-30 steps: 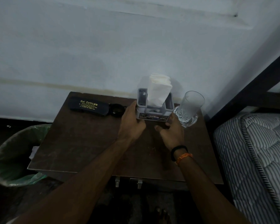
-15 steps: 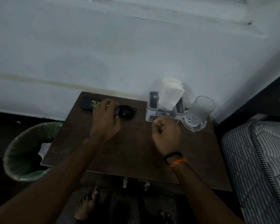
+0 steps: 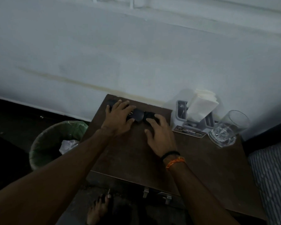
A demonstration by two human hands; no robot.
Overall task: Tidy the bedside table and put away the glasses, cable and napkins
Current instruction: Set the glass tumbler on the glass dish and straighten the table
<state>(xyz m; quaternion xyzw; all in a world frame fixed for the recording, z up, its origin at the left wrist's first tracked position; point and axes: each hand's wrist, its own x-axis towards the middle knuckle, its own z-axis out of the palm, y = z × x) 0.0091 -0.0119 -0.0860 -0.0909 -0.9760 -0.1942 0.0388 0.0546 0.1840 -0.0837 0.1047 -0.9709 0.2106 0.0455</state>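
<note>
Dark glasses [image 3: 140, 115] lie at the upper centre of the frame on the brown surface [image 3: 133, 153], beside their black case [image 3: 111, 103] near the wall. Left hand [image 3: 118, 118] rests flat on the case, fingers [image 3: 125, 105] spread and not clamped; right hand [image 3: 161, 135] rests on the glasses' right end, fingers slightly apart, no firm grip visible. For this step, steady the case with the left hand and lift the glasses by the frame, avoiding the lenses and the tumbler [image 3: 225, 129] at right.

The dark wooden bedside table [image 3: 193, 163] carries a black glasses case [image 3: 137, 115], a napkin holder [image 3: 191, 125] and a drinking glass [image 3: 225, 130].
</note>
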